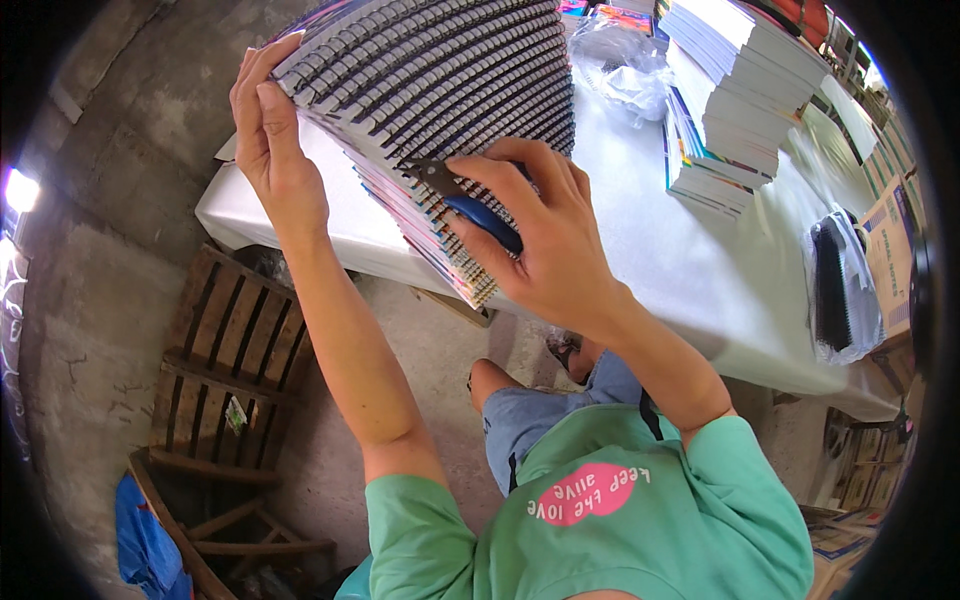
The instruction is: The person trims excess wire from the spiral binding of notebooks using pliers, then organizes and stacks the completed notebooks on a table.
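A tall stack of spiral-bound notebooks (440, 65) stands at the near left of the table, its rows of dark coils facing me. My right hand (555, 235) is closed round a pair of pliers with blue handles (484, 222). Their dark jaws (432, 178) are at the coil ends partway down the stack; whether they bite on a wire I cannot tell. Against the stack's left end rests my left hand (285, 160), thumb and fingers stretched apart, fingertips touching the upper corner.
The table (640, 270) has a white cover. A tall pile of unbound books (735, 110) and a clear plastic bag (625, 70) stand behind. At right are bagged black coils (832, 285) and a cardboard box (890, 250). Wooden slatted furniture (230, 350) is at lower left.
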`<action>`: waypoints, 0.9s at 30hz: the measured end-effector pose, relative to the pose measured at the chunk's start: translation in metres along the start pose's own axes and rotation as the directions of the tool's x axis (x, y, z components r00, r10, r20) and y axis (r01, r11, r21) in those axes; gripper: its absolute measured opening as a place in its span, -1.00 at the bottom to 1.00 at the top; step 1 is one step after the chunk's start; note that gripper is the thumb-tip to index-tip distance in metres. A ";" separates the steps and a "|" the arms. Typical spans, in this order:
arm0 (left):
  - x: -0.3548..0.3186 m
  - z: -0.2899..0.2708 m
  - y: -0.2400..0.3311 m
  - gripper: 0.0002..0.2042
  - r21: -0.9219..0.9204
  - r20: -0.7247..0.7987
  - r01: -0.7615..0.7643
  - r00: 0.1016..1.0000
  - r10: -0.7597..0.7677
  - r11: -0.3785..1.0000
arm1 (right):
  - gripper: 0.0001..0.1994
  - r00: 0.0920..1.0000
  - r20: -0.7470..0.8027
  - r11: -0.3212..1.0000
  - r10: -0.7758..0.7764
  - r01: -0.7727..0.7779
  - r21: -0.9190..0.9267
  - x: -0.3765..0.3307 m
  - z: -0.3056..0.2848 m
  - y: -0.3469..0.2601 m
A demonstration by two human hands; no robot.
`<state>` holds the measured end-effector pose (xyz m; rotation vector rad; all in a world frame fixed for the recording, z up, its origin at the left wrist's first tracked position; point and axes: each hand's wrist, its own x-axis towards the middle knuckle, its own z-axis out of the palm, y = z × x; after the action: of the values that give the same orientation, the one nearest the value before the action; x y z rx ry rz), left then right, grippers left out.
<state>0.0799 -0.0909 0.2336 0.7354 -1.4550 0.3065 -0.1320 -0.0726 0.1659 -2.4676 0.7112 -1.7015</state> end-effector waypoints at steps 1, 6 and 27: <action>0.000 -0.001 0.000 -0.61 -0.001 0.004 0.002 1.000 -0.002 1.000 | -0.66 1.000 -0.004 0.999 -0.024 0.024 -0.026 0.000 0.002 0.001; 0.001 0.002 0.001 -0.61 0.018 -0.001 -0.009 1.000 0.009 1.000 | -0.69 0.966 0.210 0.947 0.149 -0.201 0.250 0.005 0.001 -0.001; 0.001 0.000 -0.002 -0.61 -0.030 0.006 -0.019 1.000 0.019 0.999 | -0.75 0.996 0.074 0.983 0.056 -0.068 0.169 -0.005 0.008 0.000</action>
<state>0.0813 -0.0933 0.2342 0.6996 -1.4698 0.2969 -0.1258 -0.0721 0.1583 -2.3490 0.6008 -1.5763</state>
